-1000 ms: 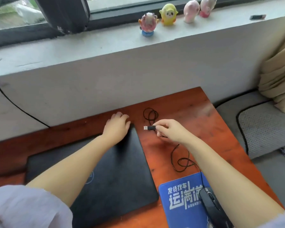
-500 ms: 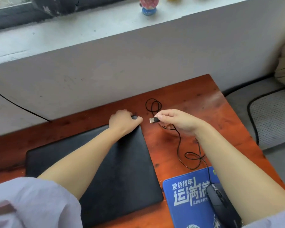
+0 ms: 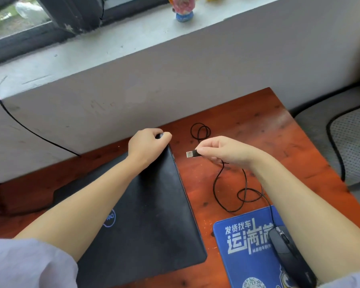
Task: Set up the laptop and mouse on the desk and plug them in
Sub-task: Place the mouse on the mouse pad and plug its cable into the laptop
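Starting nearest, at 5 o'clock of the view, the black mouse [image 3: 289,260] is seen lying on the blue mouse pad [image 3: 245,248], partly hidden by the right forearm. Its cable [image 3: 229,196] is traced from the mouse in loose loops over the red-brown counter [image 3: 283,142] toward 12 o'clock, with a further small coil lying beyond the right hand.

The closed black laptop [image 3: 154,215] is laid flat on the counter at 7 o'clock from the pad, lid down.

The USB plug [image 3: 191,154] is pinched between thumb and fingers of the right hand [image 3: 222,150], metal end pointing to 9 o'clock, just short of the laptop's right edge and not touching it. The left hand [image 3: 148,146] is curled over the laptop's far right corner, gripping it.

Compared with a second ago, the left hand, then resting flat on the lid, is now hooked round the corner; the plug has been kept pointed at the right edge and has closed in only slightly. This is judged as steadying or tilting the laptop so a side port can be found. No port is visible from this view. Mouse plugging is judged imminent; the lid is not yet opened and no power lead is seen attached.
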Motion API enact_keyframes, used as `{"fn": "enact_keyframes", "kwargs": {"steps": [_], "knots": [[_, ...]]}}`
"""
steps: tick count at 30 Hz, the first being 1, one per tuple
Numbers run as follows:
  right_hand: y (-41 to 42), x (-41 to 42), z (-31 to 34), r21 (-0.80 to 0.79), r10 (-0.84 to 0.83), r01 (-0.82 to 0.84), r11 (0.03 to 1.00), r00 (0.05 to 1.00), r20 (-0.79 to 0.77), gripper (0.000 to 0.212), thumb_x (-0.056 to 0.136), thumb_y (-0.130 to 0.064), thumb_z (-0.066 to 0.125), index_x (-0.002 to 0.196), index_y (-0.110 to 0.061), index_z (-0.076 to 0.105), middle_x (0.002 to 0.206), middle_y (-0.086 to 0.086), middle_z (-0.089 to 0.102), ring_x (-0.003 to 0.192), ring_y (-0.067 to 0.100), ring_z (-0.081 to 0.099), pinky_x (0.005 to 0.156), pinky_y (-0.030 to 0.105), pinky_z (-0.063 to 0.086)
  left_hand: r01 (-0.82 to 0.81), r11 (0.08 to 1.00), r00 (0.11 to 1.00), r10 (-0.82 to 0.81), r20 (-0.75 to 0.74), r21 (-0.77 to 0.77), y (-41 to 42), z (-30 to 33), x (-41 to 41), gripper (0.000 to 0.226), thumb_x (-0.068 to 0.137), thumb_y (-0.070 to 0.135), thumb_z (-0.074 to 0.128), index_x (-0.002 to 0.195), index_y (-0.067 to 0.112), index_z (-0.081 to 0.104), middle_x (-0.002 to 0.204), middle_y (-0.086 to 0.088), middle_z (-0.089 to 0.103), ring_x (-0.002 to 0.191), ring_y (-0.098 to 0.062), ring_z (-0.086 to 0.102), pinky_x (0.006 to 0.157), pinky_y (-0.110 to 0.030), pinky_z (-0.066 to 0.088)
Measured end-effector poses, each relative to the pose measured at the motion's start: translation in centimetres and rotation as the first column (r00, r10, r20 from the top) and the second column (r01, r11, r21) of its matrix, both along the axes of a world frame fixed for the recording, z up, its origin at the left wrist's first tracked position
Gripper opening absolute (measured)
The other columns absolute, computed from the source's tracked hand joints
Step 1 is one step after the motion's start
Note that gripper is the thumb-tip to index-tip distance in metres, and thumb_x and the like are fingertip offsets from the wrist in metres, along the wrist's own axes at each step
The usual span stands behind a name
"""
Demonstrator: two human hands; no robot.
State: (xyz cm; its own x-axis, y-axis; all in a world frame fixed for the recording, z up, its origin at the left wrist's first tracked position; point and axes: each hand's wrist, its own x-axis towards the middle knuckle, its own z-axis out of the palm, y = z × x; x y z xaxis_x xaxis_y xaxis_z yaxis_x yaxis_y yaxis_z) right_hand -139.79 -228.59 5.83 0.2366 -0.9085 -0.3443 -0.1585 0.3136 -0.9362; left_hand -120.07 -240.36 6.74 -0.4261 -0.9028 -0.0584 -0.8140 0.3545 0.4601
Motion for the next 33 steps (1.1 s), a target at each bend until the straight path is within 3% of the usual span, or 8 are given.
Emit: {"fn": "enact_keyframes", "kwargs": {"steps": [3,5,8,11,19,25,28,33], "knots": [[-0.5,1.9,1.1,-0.107,-0.059,0.043,0.993,0.987,-0.151,0.025,0.094,-0.035,0.05,0.085,-0.021,0.07,0.04,-0.026,0.05,0.041,-0.01,0.048,0.044,0.0,0.032,-0.011,1.0,1.0,0.011,-0.019,-0.006,0.2,0.7,0.2,0.029,0.071,0.038,0.04,0.056,0.015,0.031,0.05,-0.002,0.023,0.05,-0.016,0.023,0.049,-0.031,0.023],[-0.9,2.6,1.3,-0.111,-0.061,0.041,0.993,0.98,-0.192,0.031,0.092,-0.041,0.051,0.08,-0.021,0.072,0.042,-0.022,0.05,0.047,-0.002,0.046,0.056,0.01,0.035,-0.01,1.0,1.0,0.009,-0.024,-0.008,0.4,1.0,0.2,0.03,0.072,0.038,0.04,0.055,0.015,0.029,0.05,-0.003,0.022,0.05,-0.016,0.023,0.048,-0.031,0.023],[-1.3,3.1,1.5,-0.064,-0.043,0.03,0.998,0.973,-0.225,0.039,0.09,-0.048,0.049,0.076,-0.022,0.072,0.038,-0.011,0.024,0.042,0.009,0.024,0.049,0.027,0.022,-0.008,1.0,1.0,0.008,-0.02,-0.003,0.7,1.4,0.0,0.03,0.071,0.037,0.04,0.055,0.014,0.03,0.049,-0.004,0.023,0.05,-0.017,0.024,0.048,-0.032,0.023],[-1.6,3.3,2.0,-0.051,-0.03,0.019,0.999,0.975,-0.218,0.039,0.089,-0.049,0.05,0.068,-0.024,0.07,0.041,-0.011,0.021,0.042,0.01,0.022,0.047,0.027,0.019,-0.007,1.0,1.0,0.007,-0.02,-0.015,1.0,1.4,0.0,0.032,0.071,0.036,0.04,0.057,0.008,0.034,0.05,-0.004,0.025,0.051,-0.017,0.025,0.049,-0.032,0.024],[-1.9,3.2,1.8,-0.037,0.015,-0.027,0.999,0.958,-0.288,0.039,0.084,-0.056,0.052,0.071,-0.024,0.072,0.069,0.005,0.042,0.067,0.018,0.041,0.067,0.034,0.03,0.006,1.0,0.999,-0.006,-0.044,-0.016,1.2,1.6,0.1,0.03,0.071,0.035,0.041,0.054,0.012,0.033,0.049,-0.003,0.024,0.05,-0.017,0.025,0.048,-0.031,0.023],[-2.1,3.1,2.2,-0.065,-0.015,-0.005,0.998,0.955,-0.296,0.04,0.082,-0.058,0.052,0.07,-0.026,0.072,0.064,0.004,0.037,0.062,0.017,0.037,0.063,0.032,0.028,0.002,1.0,0.999,-0.002,-0.045,-0.015,1.2,1.7,0.1,0.032,0.072,0.036,0.041,0.05,0.016,0.028,0.044,0.0,0.031,0.048,-0.017,0.025,0.047,-0.031,0.022],[-2.1,3.2,2.7,-0.055,0.01,-0.03,0.998,0.943,-0.333,0.039,0.084,-0.053,0.053,0.064,-0.025,0.07,0.045,-0.009,0.031,0.046,0.008,0.033,0.051,0.023,0.027,0.0,1.0,0.999,-0.001,-0.055,-0.023,1.3,1.7,0.1,0.031,0.071,0.036,0.041,0.051,0.015,0.028,0.045,-0.002,0.025,0.049,-0.017,0.024,0.047,-0.031,0.022],[-2.1,3.8,3.0,-0.038,0.051,-0.07,0.997,0.93,-0.365,0.038,0.087,-0.048,0.053,0.062,-0.023,0.069,0.047,-0.005,0.031,0.048,0.014,0.031,0.052,0.028,0.024,0.008,1.0,0.998,-0.009,-0.057,-0.021,1.4,2.0,0.2,0.033,0.071,0.035,0.041,0.049,0.017,0.027,0.045,-0.002,0.023,0.049,-0.016,0.024,0.046,-0.031,0.02]]}}
